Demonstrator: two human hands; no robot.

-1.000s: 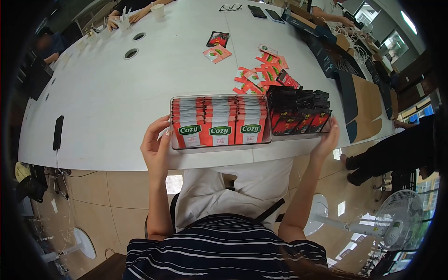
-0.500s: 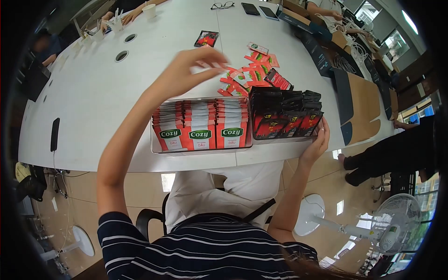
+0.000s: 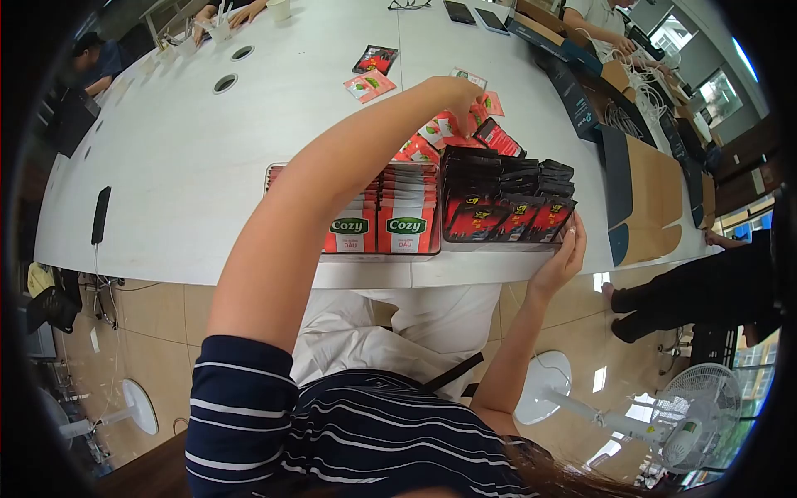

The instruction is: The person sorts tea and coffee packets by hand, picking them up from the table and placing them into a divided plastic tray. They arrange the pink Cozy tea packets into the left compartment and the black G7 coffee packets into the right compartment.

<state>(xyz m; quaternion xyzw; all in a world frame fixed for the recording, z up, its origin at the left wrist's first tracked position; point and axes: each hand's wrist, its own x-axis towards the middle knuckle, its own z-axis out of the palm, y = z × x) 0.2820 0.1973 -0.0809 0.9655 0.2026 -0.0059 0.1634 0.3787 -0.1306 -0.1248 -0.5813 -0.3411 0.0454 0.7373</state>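
Note:
My left hand (image 3: 462,98) reaches across to a loose pile of red-and-white tea sachets (image 3: 448,126), its visible fingers apart and pointing down among them; part of the pile is hidden. My right hand (image 3: 564,259) grips the right front corner of a clear box (image 3: 502,246) filled with black-and-red sachets (image 3: 519,212). To its left stands another clear box (image 3: 382,258) with upright rows of red Cozy tea sachets (image 3: 405,224), partly covered by my left forearm. Red tea packets (image 3: 369,85) lie beside a single black sachet (image 3: 376,59) further back. Another dark-and-red sachet (image 3: 498,138) rests by the pile.
Open cardboard boxes (image 3: 643,195) with white cables stand along the table's right side. Two phones (image 3: 475,17) and glasses (image 3: 409,5) lie at the back. A black power strip (image 3: 101,214) is at the left. Other people sit or stand around the table.
My left hand has moved right and away from me, onto the pile. Red tea packets now show beside the single black sachet. My right hand stays at the box corner.

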